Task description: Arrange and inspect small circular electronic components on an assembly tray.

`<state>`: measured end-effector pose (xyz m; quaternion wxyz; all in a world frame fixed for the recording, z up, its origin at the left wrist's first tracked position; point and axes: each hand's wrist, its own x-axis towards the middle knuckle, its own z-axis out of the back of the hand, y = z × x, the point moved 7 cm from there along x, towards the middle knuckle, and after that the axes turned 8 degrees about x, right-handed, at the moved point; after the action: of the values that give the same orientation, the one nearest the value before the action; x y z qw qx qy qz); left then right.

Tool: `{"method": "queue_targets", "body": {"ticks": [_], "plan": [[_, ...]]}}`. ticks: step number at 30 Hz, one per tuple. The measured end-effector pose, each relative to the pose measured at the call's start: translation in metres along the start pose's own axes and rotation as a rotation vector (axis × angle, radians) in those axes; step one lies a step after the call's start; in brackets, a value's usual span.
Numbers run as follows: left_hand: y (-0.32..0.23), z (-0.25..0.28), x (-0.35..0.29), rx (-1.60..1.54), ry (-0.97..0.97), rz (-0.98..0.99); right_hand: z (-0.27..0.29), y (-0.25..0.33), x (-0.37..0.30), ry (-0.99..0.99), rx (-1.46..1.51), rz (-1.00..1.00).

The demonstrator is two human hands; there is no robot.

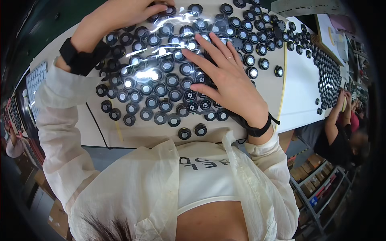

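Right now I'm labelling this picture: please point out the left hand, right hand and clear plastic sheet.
Left hand (122, 15): head view, back of hand.
Right hand (234, 85): head view, back of hand.
Clear plastic sheet (147, 75): head view, glare patch.

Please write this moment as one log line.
left hand: at clear film, far side | right hand: spread over film | round black pieces: under and around film

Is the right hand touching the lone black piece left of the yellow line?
Apart: the head view shows tabletop between the right hand and the black piece.
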<state>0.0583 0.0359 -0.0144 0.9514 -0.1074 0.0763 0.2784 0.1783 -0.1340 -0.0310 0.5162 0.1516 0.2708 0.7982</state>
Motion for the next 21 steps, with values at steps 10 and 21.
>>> {"method": "queue_targets", "body": {"ticks": [10, 21], "plan": [[-0.01, -0.005, 0.015, -0.072, -0.262, 0.059, 0.003, 0.004, -0.01, -0.006, -0.017, -0.033], [-0.022, 0.024, 0.002, -0.203, -0.394, 0.139, 0.012, -0.007, -0.01, -0.067, 0.075, -0.032]]}}
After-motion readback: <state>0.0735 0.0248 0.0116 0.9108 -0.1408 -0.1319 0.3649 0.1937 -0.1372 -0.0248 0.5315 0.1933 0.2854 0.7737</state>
